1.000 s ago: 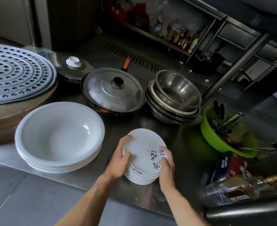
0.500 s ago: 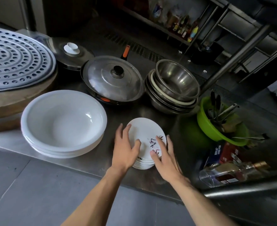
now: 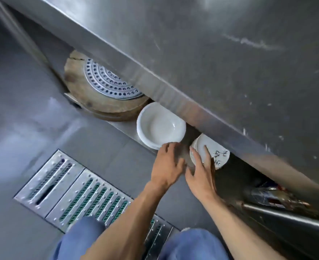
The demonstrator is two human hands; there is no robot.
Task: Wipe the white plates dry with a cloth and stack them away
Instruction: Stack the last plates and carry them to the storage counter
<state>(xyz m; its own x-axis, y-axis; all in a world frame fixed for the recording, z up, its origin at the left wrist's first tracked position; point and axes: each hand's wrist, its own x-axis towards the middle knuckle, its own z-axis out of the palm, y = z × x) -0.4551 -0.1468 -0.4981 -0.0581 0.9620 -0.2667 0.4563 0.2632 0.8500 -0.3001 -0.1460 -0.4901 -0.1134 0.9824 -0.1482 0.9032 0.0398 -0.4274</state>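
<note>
A stack of small white plates (image 3: 216, 153), the top one marked with black writing, stands on the lower steel shelf (image 3: 128, 128), half hidden under the counter's edge. To its left sits a stack of large white deep plates (image 3: 158, 126). My right hand (image 3: 201, 174) lies with straight fingers against the near left edge of the small stack. My left hand (image 3: 167, 165) hovers with spread fingers between the two stacks, its fingertips near the rim of the large plates. It holds nothing. No cloth is visible.
A steel counter top (image 3: 230, 62) overhangs the shelf and hides its back. A round wooden block (image 3: 91, 98) with a perforated metal tray (image 3: 108, 81) sits at the left. A drain grate (image 3: 76, 194) lies in the floor, and bottles (image 3: 273, 196) lie at the right.
The view has risen and pulled back, so the counter top now covers the pots and bowls. Both hands have slid back off the small plate stack; the left has moved clear of it.
</note>
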